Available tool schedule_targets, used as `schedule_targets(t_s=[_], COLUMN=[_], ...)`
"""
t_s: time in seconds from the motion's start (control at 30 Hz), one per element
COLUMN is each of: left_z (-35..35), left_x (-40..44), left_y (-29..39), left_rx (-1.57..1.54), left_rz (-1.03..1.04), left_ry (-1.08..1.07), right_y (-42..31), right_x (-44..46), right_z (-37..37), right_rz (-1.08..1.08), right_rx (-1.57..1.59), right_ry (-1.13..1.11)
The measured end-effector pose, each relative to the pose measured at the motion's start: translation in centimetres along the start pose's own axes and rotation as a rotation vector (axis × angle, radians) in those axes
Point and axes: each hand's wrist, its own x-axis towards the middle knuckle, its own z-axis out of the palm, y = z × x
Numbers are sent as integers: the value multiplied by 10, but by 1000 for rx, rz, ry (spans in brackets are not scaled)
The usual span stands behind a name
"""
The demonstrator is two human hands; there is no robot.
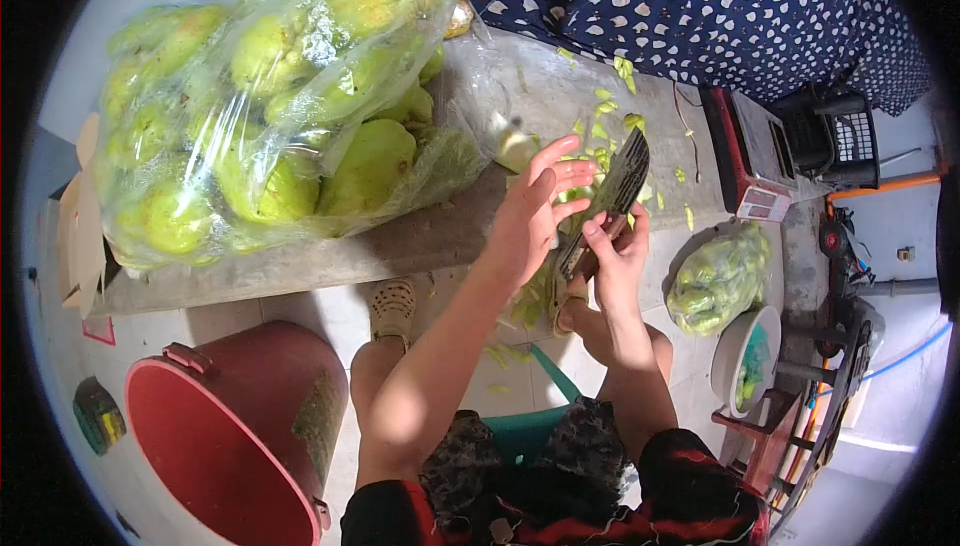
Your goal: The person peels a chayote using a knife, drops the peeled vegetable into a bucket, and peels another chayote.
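Grey concrete forms the bench [340,264], across which you work with two bare hands. Your left hand [530,221] has a wide grip, its fingers spread just beside the blade. Your right hand [620,254] has a narrow grip, closed on the lower part of one dark knife [622,181]; the thumb lies along it and the blade tilts upward, over the bench's near edge.

One large clear bag [270,116] fills the left end of the bench, holding many green fruits [368,168], too overlapped to count exactly. One pale piece [515,149] lies at the bag's right side. Many green peelings [625,71] are scattered from the far edge toward the near edge. One red scale [745,161] stands at the right end, near one black basket [850,136]; one blue patterned cloth [620,6] covers the far right side.

Below the near edge are one red bin [240,426] at left, two tan clogs [393,308] on your feet, and, at right, one filled plastic bag [720,281] on the floor. Just beside it is one white basin [730,366] with green contents, their number unclear.
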Motion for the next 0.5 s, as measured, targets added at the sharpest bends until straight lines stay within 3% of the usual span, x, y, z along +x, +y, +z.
schedule_targets(t_s=[0.07, 0.13, 0.43, 0.5], left_z=[-7, -5, 9, 8], left_x=[-2, -5, -3, -6], left_y=[5, 15, 5, 3], left_rx=[141, -151, -127, -160], left_rz=[-19, 12, -69, -58], left_ry=[26, 7, 51, 25], right_y=[4, 1, -3, -1], right_x=[0, -1, -18, -14], right_z=[-5, -3, 15, 15], right_rz=[12, 11, 14, -29], right_rx=[16, 10, 49, -65], right_ry=[8, 14, -104, -54])
